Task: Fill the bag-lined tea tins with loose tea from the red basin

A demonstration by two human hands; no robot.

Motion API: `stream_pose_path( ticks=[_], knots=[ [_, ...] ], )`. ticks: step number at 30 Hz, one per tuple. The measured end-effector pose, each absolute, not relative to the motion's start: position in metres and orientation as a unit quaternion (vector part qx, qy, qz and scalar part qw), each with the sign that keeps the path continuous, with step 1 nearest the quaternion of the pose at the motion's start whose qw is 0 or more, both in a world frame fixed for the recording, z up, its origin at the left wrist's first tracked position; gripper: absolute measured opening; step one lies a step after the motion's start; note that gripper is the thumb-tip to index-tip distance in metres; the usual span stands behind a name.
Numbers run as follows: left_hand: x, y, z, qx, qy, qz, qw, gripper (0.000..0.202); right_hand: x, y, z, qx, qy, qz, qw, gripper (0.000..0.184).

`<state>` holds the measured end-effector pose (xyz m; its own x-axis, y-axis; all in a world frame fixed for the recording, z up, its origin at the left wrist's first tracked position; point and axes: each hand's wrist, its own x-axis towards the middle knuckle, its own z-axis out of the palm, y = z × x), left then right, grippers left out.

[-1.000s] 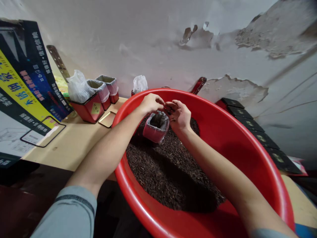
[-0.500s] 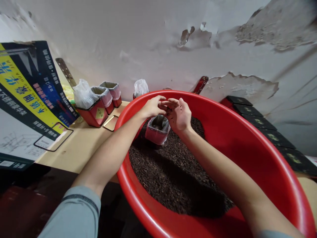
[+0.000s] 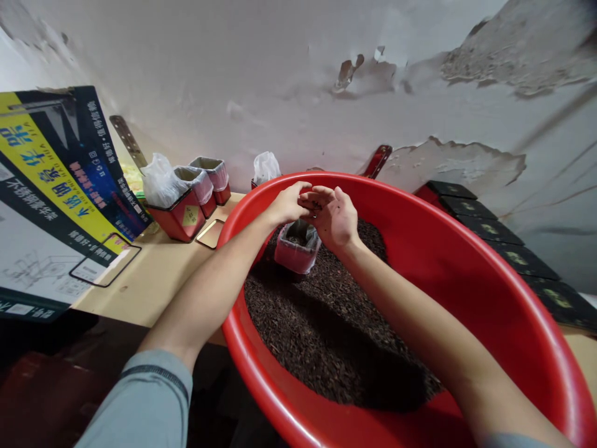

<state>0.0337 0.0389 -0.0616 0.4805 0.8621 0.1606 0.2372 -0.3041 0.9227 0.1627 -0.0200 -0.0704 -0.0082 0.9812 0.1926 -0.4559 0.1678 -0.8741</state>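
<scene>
My left hand (image 3: 290,204) and my right hand (image 3: 336,218) meet above a tin with a clear plastic liner (image 3: 296,252). The fingers of my left hand are bent loosely and touch those of my right. With its palm turned up and fingers stretched, my right hand has a few dark bits sticking to it. Beneath them, the tin stands upright on dark loose tea leaves (image 3: 317,317), inside a big red tub (image 3: 466,249). Some leaf shows inside the tin's liner.
Red tins with plastic liners (image 3: 180,214) stand on the wooden table (image 3: 153,274) at left, beside a tin lid (image 3: 211,233). A large printed carton (image 3: 60,199) leans there. Another bagged tin (image 3: 267,167) is behind the tub. Black-topped boxes (image 3: 508,255) line the right.
Fewer dark bits cling to my right palm, and my hands have come slightly closer together over the tin. The view has shifted a little.
</scene>
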Motion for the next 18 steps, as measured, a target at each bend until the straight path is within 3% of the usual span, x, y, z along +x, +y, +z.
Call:
stream_pose_path(
  ticks=[6, 10, 18],
  knots=[
    [0.027, 0.030, -0.050, 0.789, 0.475, 0.276, 0.274, 0.075, 0.165, -0.011, -0.081, -0.380, -0.416, 0.537, 0.628, 0.024],
    [0.026, 0.027, -0.045, 0.776, 0.518, 0.232, 0.277, 0.076, 0.166, -0.005, -0.088, -0.418, -0.427, 0.508, 0.620, 0.014],
    [0.028, 0.027, -0.045, 0.789, 0.514, 0.214, 0.259, 0.064, 0.169, -0.005, -0.091, -0.437, -0.491, 0.453, 0.603, 0.027]
  ],
)
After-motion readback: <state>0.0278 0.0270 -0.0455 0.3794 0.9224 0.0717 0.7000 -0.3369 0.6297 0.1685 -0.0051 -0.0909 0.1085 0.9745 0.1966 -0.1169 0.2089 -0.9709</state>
